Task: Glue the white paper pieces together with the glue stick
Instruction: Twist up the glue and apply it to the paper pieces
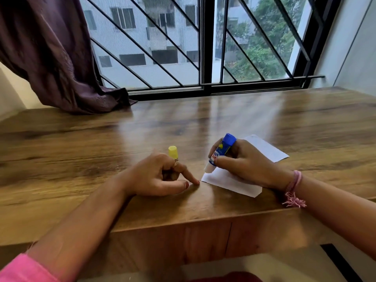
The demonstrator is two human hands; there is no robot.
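My right hand (246,163) grips a blue glue stick (222,151), uncapped, tilted with its white tip touching the near white paper piece (230,183) close to its left corner. A second white paper piece (268,149) lies just behind my right hand, partly hidden by it. My left hand (158,178) rests on the table left of the paper, its index finger pointing toward the paper's corner. The other fingers curl around the yellow glue cap (173,152), which sticks up behind the ringed finger.
The work lies near the front edge of a wooden table (101,149). A dark purple curtain (61,68) drapes onto the table's far left. A barred window (203,47) runs along the back edge, and a white wall (356,47) stands at the right.
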